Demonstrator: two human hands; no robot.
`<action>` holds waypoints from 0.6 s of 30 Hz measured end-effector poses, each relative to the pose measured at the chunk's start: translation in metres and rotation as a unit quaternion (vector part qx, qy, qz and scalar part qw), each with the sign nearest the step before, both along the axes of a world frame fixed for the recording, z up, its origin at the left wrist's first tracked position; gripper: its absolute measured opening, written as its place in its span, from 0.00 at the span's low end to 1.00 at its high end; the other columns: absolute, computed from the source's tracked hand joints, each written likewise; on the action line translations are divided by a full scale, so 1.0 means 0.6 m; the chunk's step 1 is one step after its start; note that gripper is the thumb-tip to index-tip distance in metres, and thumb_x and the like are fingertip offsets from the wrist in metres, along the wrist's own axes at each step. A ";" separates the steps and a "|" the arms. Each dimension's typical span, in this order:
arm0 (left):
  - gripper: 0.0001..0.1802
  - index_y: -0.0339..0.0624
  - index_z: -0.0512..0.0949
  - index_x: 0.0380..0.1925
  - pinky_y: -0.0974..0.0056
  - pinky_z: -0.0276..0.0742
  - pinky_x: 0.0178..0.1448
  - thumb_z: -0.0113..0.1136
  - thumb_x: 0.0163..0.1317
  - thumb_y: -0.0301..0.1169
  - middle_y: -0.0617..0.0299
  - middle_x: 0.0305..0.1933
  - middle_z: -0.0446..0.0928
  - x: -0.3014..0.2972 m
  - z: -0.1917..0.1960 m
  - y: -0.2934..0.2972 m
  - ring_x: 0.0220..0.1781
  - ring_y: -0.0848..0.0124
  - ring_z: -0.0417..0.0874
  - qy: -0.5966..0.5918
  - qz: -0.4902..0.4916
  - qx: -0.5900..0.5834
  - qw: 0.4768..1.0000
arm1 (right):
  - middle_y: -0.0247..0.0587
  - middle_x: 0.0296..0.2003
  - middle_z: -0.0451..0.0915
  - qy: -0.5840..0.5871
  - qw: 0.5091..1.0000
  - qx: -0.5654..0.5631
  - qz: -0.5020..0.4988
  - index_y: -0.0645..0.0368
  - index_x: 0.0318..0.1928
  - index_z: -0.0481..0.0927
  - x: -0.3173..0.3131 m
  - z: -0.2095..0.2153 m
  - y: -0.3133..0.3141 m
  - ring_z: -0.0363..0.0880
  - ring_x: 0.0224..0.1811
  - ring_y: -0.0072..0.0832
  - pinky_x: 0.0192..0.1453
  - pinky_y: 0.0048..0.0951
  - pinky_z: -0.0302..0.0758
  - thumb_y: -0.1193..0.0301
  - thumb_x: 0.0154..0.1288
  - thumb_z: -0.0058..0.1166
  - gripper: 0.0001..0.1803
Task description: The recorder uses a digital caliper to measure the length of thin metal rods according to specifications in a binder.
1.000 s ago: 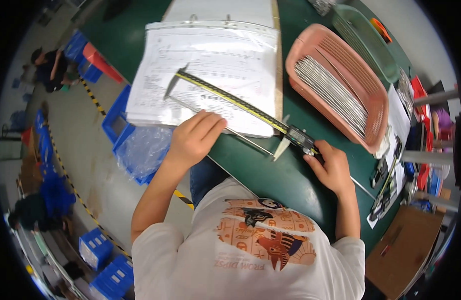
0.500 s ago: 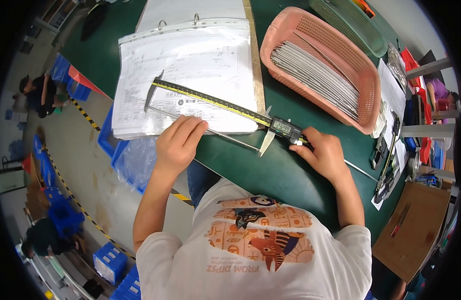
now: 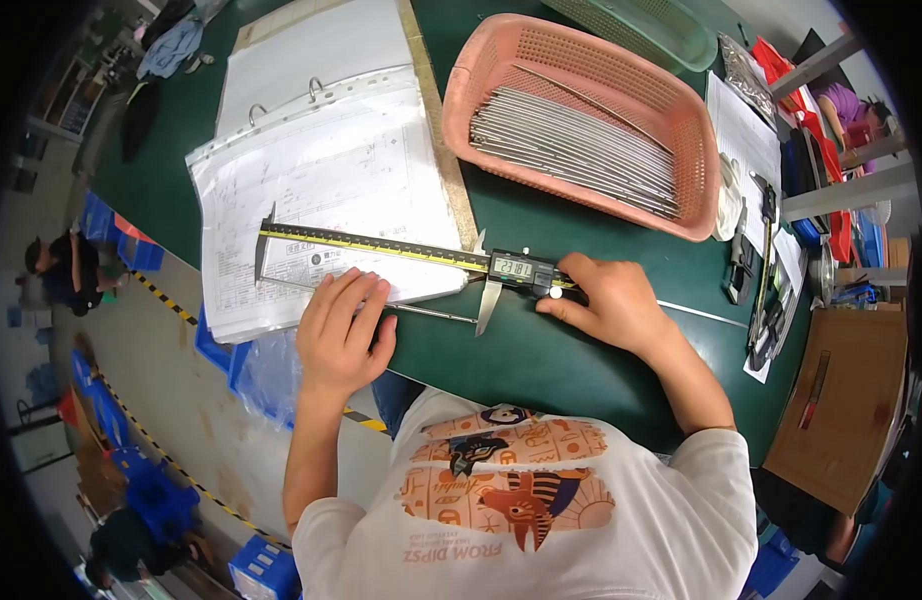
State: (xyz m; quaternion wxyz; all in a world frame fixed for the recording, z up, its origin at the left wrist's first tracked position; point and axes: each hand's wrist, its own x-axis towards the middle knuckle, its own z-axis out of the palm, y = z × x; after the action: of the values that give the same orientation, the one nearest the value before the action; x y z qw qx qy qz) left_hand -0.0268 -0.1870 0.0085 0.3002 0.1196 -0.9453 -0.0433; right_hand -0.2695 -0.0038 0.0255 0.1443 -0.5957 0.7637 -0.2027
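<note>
A digital caliper (image 3: 521, 270) with a long yellow-edged scale lies across the lower part of a ring binder's drawing pages (image 3: 321, 190). My right hand (image 3: 616, 305) is closed round the slider end, its thumb by the small wheel below the display. Between the long jaws runs a thin metal rod (image 3: 436, 314), its right end at the sliding jaw. My left hand (image 3: 343, 335) holds the rod around its middle, fingers over it and thumb below. Those fingers hide part of the rod, and its far left end is thin and hard to make out against the paper.
A pink plastic basket (image 3: 701, 150) with several metal rods stands at the back right, a green basket (image 3: 696, 50) behind it. Other calipers (image 3: 766, 200) and papers lie at the table's right. Blue bins (image 3: 161, 495) stand on the floor at left; other people are farther off.
The view has shifted, so table things sit further left. The caliper and rod lie more level. My left thumb now shows apart from the fingers. The display reading has changed.
</note>
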 end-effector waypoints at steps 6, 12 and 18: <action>0.20 0.39 0.77 0.39 0.49 0.69 0.55 0.62 0.41 0.27 0.55 0.43 0.76 -0.007 -0.019 0.005 0.47 0.57 0.77 -0.001 0.002 0.002 1.000 | 0.44 0.20 0.75 0.001 1.000 0.023 0.014 0.61 0.35 0.73 0.002 0.013 0.001 0.75 0.23 0.45 0.25 0.39 0.69 0.54 0.45 0.63 0.25; 0.20 0.40 0.77 0.40 0.49 0.64 0.59 0.62 0.41 0.27 0.57 0.43 0.76 -0.005 -0.031 0.001 0.48 0.58 0.77 0.017 0.021 0.018 0.999 | 0.45 0.19 0.74 -0.007 0.999 0.043 0.009 0.61 0.33 0.72 0.003 0.015 -0.006 0.74 0.22 0.45 0.25 0.40 0.68 0.57 0.47 0.61 0.22; 0.17 0.41 0.77 0.38 0.50 0.64 0.59 0.62 0.43 0.26 0.57 0.43 0.76 -0.009 -0.023 0.002 0.48 0.59 0.77 0.019 0.010 0.005 1.000 | 0.45 0.20 0.75 -0.003 1.000 0.031 0.007 0.60 0.33 0.72 0.001 0.014 -0.007 0.74 0.22 0.45 0.25 0.41 0.69 0.58 0.50 0.59 0.19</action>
State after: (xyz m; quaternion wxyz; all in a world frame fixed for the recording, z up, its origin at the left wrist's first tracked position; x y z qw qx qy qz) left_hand -0.0320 -0.1860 -0.0052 0.3182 0.1299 -0.9379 -0.0473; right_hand -0.2692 -0.0080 0.0336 0.1659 -0.5958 0.7649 -0.1798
